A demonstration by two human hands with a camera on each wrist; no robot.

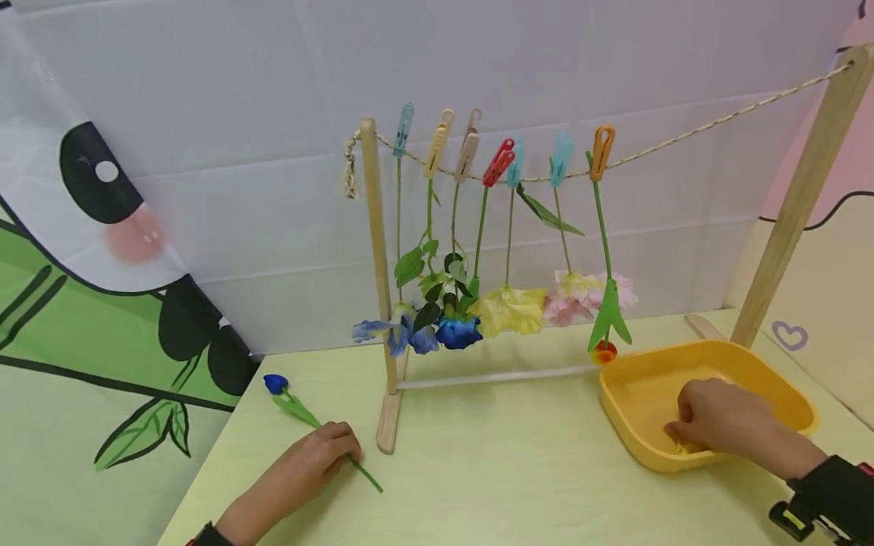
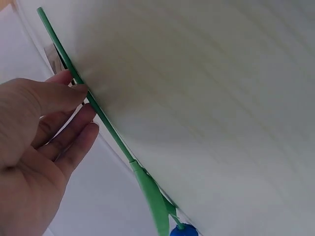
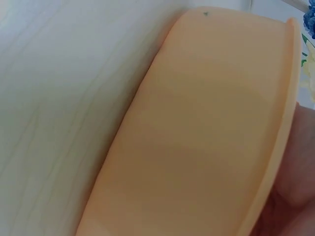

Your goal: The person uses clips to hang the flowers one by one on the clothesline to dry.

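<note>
My left hand (image 1: 315, 457) pinches the green stem of an artificial blue tulip (image 1: 276, 384) between thumb and fingers, as the left wrist view also shows. The flower points away to the upper left, close over the table. My right hand (image 1: 724, 418) reaches into a yellow plastic basin (image 1: 635, 447) with its fingers bent down. A small yellow piece (image 1: 683, 449) shows under its fingertips, mostly hidden; I cannot tell its kind. In the right wrist view the basin's outer wall (image 3: 187, 132) covers most of the hand's fingers.
A rope (image 1: 724, 121) runs between two wooden posts (image 1: 377, 227). Several clothespins (image 1: 498, 162) on it hold artificial flowers head down, among them a blue rose (image 1: 459, 332) and a red-orange flower (image 1: 604, 353) beside the basin. A printed cloth (image 1: 273, 227) hangs behind.
</note>
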